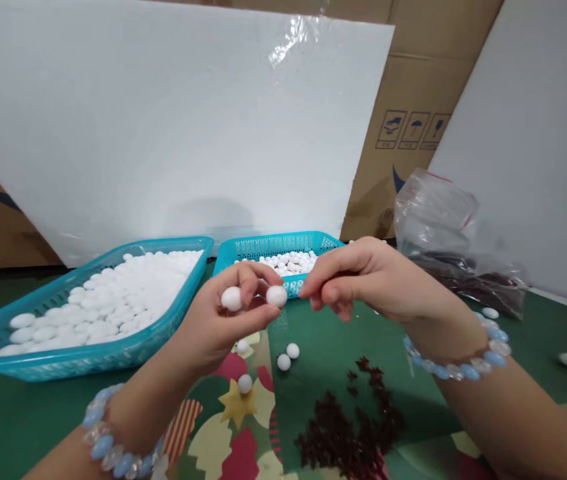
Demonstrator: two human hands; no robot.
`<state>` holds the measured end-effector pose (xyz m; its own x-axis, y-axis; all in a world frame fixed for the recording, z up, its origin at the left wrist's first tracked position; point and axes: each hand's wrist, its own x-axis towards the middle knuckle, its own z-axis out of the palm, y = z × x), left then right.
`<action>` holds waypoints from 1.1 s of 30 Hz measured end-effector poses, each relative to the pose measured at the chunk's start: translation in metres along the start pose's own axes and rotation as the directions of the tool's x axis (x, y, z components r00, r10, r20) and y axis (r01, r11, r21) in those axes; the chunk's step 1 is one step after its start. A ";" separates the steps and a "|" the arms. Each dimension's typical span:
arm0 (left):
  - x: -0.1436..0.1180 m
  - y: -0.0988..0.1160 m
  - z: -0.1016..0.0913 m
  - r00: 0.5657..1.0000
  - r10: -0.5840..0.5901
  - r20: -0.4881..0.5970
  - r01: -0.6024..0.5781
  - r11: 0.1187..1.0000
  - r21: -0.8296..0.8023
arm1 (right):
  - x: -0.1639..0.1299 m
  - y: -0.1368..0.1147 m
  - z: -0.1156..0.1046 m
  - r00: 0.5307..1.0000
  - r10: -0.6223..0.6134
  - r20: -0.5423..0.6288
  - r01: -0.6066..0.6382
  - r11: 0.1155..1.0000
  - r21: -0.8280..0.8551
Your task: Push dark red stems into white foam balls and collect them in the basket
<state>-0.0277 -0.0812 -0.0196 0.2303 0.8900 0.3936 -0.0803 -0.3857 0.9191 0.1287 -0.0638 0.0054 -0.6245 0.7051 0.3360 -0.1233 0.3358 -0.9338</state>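
Observation:
My left hand [233, 313] is closed on two small white balls. One white ball [276, 296] sits between the thumb and a fingertip, and a second ball [231, 299] is tucked among the bent fingers. Just to the right, my right hand [358, 277] hovers with loosely bent fingers, thumb and index tip apart. Nothing shows between them. Below the hands, a pair of white balls [284, 362] lies on the green table [313, 333]. Another ball [245, 383] rests on the patterned part. A heap of small dark red-brown pieces [343, 427] lies nearer to me.
A large blue basket [203, 267] full of white balls stands at left. Behind the hands is a smaller blue basket [233, 250] with white pieces. A clear plastic bag [438, 207] with dark contents lies at right. White board [188, 120] and cardboard [423, 80] close off the back.

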 end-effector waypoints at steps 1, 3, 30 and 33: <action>-0.001 0.000 0.001 1.000 0.018 0.010 -0.018 1.000 -0.001 | -0.001 -0.001 0.000 1.000 0.001 0.005 -0.001 1.000 0.003; -0.002 0.002 0.002 0.998 0.056 0.005 -0.056 0.998 0.004 | -0.003 -0.003 -0.001 1.000 -0.008 -0.010 0.009 1.000 0.023; -0.009 0.011 0.005 0.960 0.263 0.097 -0.243 0.953 -0.180 | -0.010 -0.004 0.015 0.900 -0.436 0.014 0.432 0.885 -0.172; -0.010 0.012 0.004 0.954 0.278 0.108 -0.259 0.952 -0.166 | -0.011 -0.004 0.017 0.869 -0.494 0.023 0.479 0.827 -0.294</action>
<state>-0.0267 -0.0958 -0.0122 0.3025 0.7156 0.6296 -0.2968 -0.5570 0.7757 0.1225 -0.0837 0.0034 -0.4995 0.4321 0.7508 -0.1739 0.7991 -0.5756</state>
